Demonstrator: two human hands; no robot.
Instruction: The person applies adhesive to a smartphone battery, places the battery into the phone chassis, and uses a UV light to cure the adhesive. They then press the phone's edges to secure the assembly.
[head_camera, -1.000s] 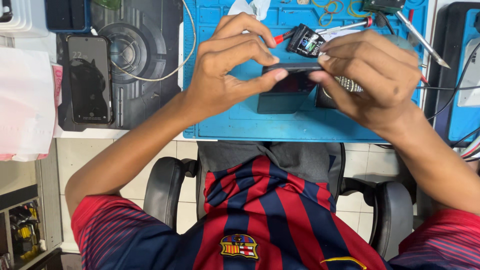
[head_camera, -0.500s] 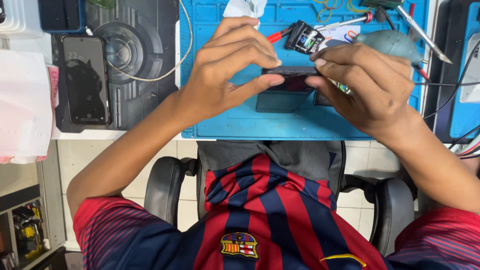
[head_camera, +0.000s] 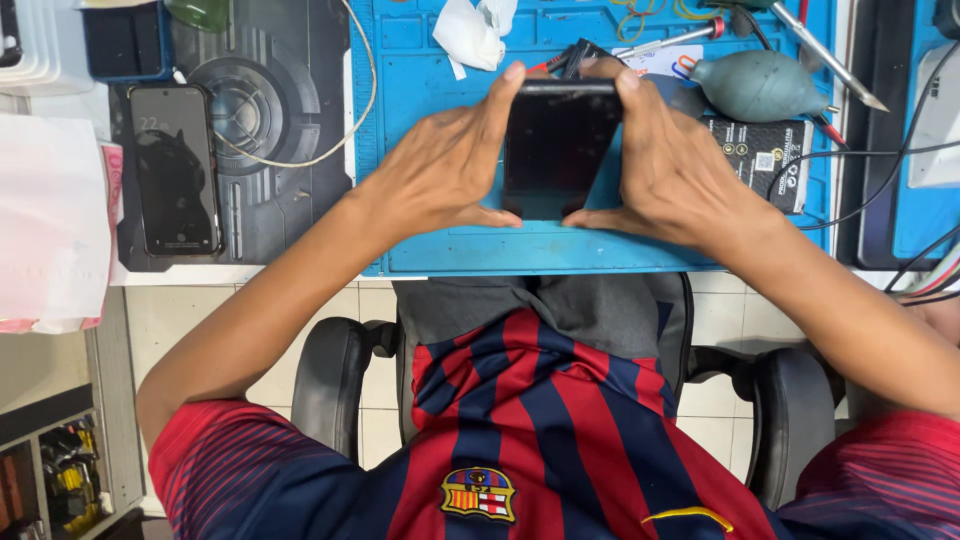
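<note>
Black phone (head_camera: 560, 145) gripped both edges: left hand (head_camera: 440, 175), right hand (head_camera: 675, 170).

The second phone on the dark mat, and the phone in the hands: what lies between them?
In the head view, the left hand, a white cable and the blue mat edge lie between the second phone and the held phone.

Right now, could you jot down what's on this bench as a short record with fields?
Left hand: grips the left edge of the dark phone
Right hand: grips its right edge
Phone: screen dark, held over the blue mat
Behind it: grey air-blower bulb, crumpled white tissue
Far left: second phone lying flat on a dark pad
</note>
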